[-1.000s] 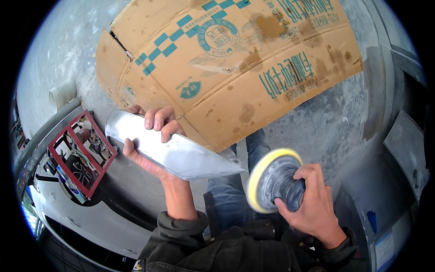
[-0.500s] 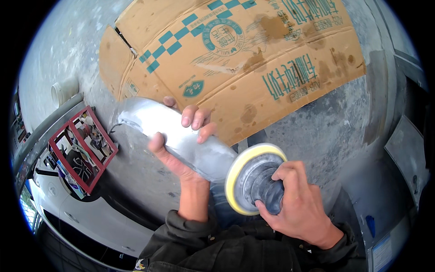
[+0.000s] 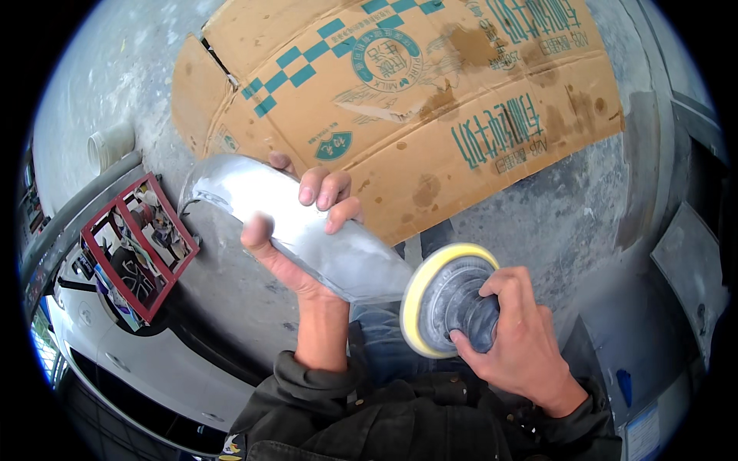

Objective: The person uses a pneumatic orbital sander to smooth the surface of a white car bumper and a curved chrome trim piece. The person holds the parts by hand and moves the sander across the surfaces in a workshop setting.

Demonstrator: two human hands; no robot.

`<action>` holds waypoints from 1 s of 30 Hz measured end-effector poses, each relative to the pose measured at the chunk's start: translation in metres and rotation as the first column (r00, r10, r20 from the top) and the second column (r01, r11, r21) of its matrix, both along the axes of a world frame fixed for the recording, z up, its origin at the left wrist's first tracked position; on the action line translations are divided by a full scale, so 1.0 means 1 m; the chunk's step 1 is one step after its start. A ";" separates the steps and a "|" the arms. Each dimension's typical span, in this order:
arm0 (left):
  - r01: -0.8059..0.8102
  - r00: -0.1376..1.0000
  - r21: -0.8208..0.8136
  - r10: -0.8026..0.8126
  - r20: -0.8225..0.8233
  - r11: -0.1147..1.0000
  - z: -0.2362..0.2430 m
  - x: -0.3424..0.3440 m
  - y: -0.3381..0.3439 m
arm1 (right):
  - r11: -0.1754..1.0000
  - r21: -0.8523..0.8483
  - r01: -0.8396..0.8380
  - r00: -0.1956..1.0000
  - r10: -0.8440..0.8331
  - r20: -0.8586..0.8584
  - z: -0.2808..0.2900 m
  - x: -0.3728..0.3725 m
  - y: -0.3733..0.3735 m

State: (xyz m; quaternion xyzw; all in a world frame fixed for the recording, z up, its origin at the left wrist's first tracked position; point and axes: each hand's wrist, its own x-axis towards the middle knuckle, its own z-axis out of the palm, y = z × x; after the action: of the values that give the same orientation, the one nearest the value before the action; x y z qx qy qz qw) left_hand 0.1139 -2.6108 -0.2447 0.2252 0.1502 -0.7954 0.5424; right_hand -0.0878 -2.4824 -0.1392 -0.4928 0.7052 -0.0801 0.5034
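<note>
A silver-grey, smoothly curved shell, shaped like a car mirror cover, slants across the middle of the view. My left hand grips it from below, with the thumb on the near side and the fingers wrapped over the far side. In my right hand is a round sanding pad with a yellow rim and a dark, dusty ribbed grip. Its disc stands on edge against the shell's right end; whether it presses there I cannot tell. The pad's working face is turned away from view.
Flattened stained cardboard lies on the grey floor beyond my hands. A red-framed cart with tools and a white car stand at left, near a white bucket. Dark panels lean at right.
The sanding pad and my right hand have shifted slightly right and up. My left hand and the shell have moved a little to the left. Both holds are unchanged.
</note>
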 end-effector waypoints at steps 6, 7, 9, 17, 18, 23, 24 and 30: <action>-0.009 1.000 -0.017 0.009 -0.023 1.000 0.000 0.000 -0.004 | 0.999 0.035 0.004 1.000 -0.005 0.018 -0.001 0.002 -0.002; -0.010 1.000 -0.011 0.010 -0.024 1.000 0.000 0.002 -0.005 | 1.000 0.021 0.013 1.000 -0.013 0.007 -0.004 -0.001 0.001; -0.014 1.000 0.000 0.014 -0.028 1.000 0.000 0.005 -0.006 | 0.999 0.043 0.029 1.000 -0.029 -0.004 -0.004 -0.004 0.002; -0.067 0.996 -0.009 0.067 -0.055 0.998 -0.005 0.020 -0.013 | 0.999 0.027 0.046 0.996 -0.044 -0.075 0.004 -0.014 0.004; -0.067 0.996 -0.010 0.066 -0.060 0.998 -0.005 0.020 -0.014 | 0.998 0.031 0.055 0.996 -0.052 -0.077 0.006 -0.014 0.003; -0.068 0.996 -0.021 0.067 -0.067 0.997 -0.004 0.015 -0.012 | 0.999 -0.010 0.037 0.997 -0.038 -0.061 0.004 -0.009 -0.001; -0.069 0.996 -0.019 0.067 -0.065 0.997 -0.002 0.014 -0.012 | 0.999 -0.029 0.029 0.998 -0.030 -0.060 0.002 -0.007 0.000; -0.020 0.998 0.030 0.022 -0.062 0.999 -0.003 0.001 0.001 | 0.998 -0.054 0.023 1.000 -0.024 -0.011 0.002 -0.001 -0.009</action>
State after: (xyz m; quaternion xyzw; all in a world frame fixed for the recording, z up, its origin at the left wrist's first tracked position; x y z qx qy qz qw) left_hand 0.1152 -2.6098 -0.2481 0.2064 0.1811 -0.7939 0.5425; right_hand -0.0886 -2.4909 -0.1373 -0.4983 0.7113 -0.1021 0.4850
